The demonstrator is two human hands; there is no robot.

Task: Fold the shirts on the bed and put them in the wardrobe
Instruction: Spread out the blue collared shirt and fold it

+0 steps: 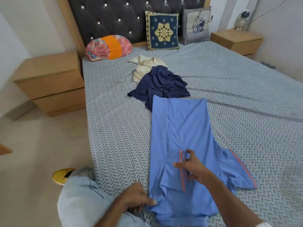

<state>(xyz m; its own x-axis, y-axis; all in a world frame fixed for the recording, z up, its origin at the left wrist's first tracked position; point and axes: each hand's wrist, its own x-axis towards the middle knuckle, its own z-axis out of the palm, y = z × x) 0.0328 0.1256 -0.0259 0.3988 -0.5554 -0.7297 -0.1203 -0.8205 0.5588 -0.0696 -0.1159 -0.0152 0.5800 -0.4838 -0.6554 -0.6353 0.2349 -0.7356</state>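
A light blue shirt (182,128) with orange sleeve stripes lies flat along the bed (114,128), its left side folded inward. My left hand (136,198) pinches the shirt's near left edge. My right hand (192,166) grips the folded-in left sleeve on top of the shirt's middle. The other sleeve spreads out to the right. Beyond it a crumpled navy shirt (159,84) lies in a heap, partly over a crumpled cream shirt (144,66). No wardrobe is in view.
A pink and orange bolster (109,47) and two cushions (161,31) lean on the dark tufted headboard. Wooden nightstands (49,82) flank the bed. My knee in pale trousers presses the bed's near left edge, a yellow shoe (63,175) on the floor.
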